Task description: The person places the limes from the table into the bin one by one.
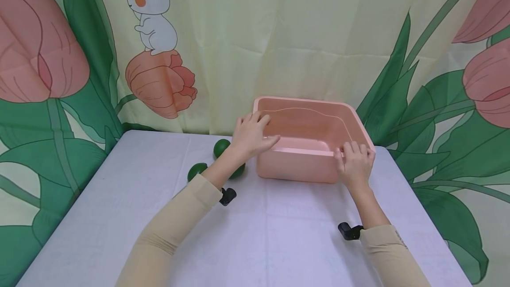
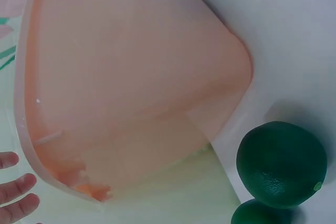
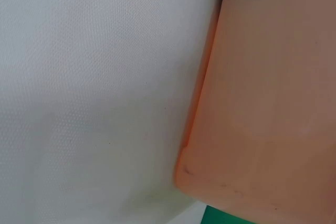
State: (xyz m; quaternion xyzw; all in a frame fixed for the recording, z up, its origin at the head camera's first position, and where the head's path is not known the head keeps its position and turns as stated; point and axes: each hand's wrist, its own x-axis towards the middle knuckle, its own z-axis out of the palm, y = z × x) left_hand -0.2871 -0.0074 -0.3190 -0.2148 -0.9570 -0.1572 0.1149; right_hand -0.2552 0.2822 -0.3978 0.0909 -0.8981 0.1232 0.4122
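A pink plastic storage bin [image 1: 296, 165] stands upright at the back of the table. My right hand [image 1: 355, 165] grips its front rim near the right corner, fingers curled over the edge. My left hand [image 1: 252, 135] is by the bin's left rim with fingers spread and holds nothing; in the left wrist view its fingertips [image 2: 18, 187] are apart from the rim. Left of the bin lie three round dark green fruits, like limes: one [image 1: 221, 147] farther back, one [image 1: 197, 170] partly behind my left forearm, and one [image 1: 239, 172] mostly hidden by it. The left wrist view shows a green fruit [image 2: 281, 164] close up.
A white cloth [image 1: 279, 234] covers the table. Right behind the table hangs a curtain [image 1: 311, 34] printed with tulips and a white rabbit. Small black wrist cameras [image 1: 349, 231] are on both wrists.
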